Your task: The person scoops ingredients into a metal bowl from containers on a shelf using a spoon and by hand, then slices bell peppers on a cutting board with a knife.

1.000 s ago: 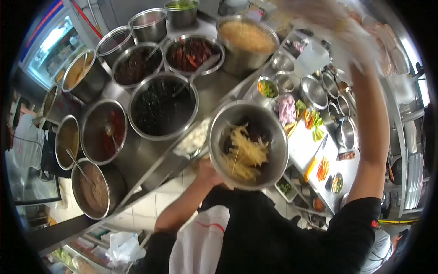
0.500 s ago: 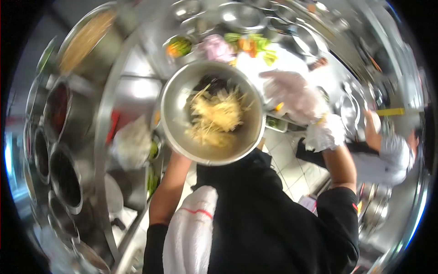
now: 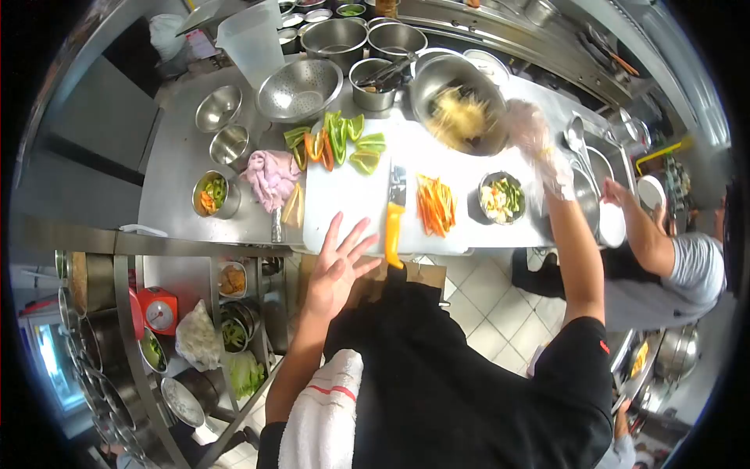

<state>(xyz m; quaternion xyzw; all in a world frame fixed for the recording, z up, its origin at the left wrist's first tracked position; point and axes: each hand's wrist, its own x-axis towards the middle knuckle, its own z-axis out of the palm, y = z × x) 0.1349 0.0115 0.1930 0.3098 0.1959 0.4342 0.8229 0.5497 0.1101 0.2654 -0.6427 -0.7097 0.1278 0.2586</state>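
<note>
My left hand [image 3: 337, 273] is bare, fingers spread, palm up, holding nothing near the front edge of the white cutting board [image 3: 344, 203]. At the far right, my right hand [image 3: 533, 133], in a clear plastic glove, grips the right rim of a metal mixing bowl [image 3: 496, 129]; its fingers are blurred. Pale yellow shreds [image 3: 457, 116] and something dark lie in the bowl. Between my hands are a knife with a yellow handle [image 3: 394, 234], orange pepper strips [image 3: 437, 205] and a small bowl of chopped vegetables [image 3: 501, 198]. Green pepper pieces [image 3: 336, 137] lie at the back of the board.
A colander [image 3: 299, 90] and several metal pots [image 3: 334, 39] stand behind the board. Left are a pink cloth [image 3: 272, 178] and a small bowl of cut peppers [image 3: 212, 195]. A shelf with a red scale [image 3: 158, 311] stands lower left. A co-worker's arm [image 3: 648, 234] reaches in at right.
The mixing bowl has moved from close before me to the far right of the counter. My left hand has let go of it; my gloved right hand is at its rim.
</note>
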